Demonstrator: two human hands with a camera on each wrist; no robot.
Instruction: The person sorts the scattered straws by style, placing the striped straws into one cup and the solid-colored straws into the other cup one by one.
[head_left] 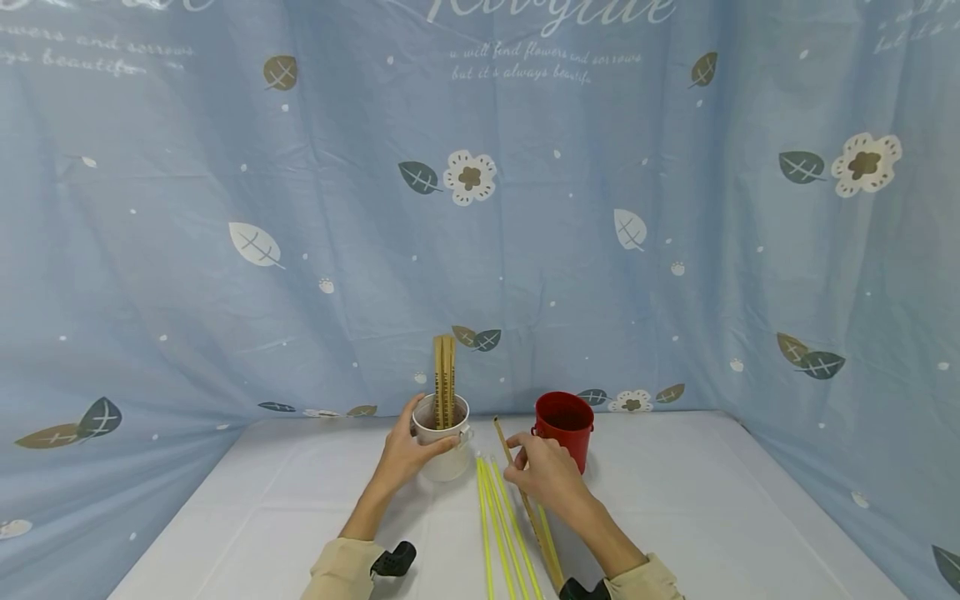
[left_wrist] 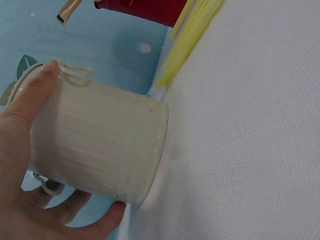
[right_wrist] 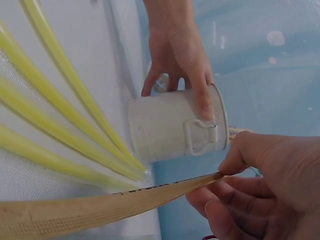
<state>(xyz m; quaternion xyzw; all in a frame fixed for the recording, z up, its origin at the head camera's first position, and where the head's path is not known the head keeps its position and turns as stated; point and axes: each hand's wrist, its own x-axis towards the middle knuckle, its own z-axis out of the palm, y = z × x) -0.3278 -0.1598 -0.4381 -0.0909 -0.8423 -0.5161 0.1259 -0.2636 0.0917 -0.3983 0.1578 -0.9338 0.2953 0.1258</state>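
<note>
My left hand [head_left: 401,457] holds a white bucket [head_left: 450,468] that stands upright on the table. In the left wrist view its thumb lies over the rim and its fingers spread round the far side. Several tan sticks [head_left: 444,379] with black print stand in this bucket. To the right, my right hand [head_left: 551,479] pinches a long tan stick [head_left: 503,439] of the same look between thumb and fingers. That stick slants, its upper end near the white bucket. In the right wrist view, black print shows along the stick [right_wrist: 125,200].
Several thin yellow sticks [head_left: 484,517] lie between the hands, fanned toward the front. A red bucket [head_left: 576,442] stands behind my right hand. The white-covered table [head_left: 720,517] meets a blue printed curtain [head_left: 360,250] at the back.
</note>
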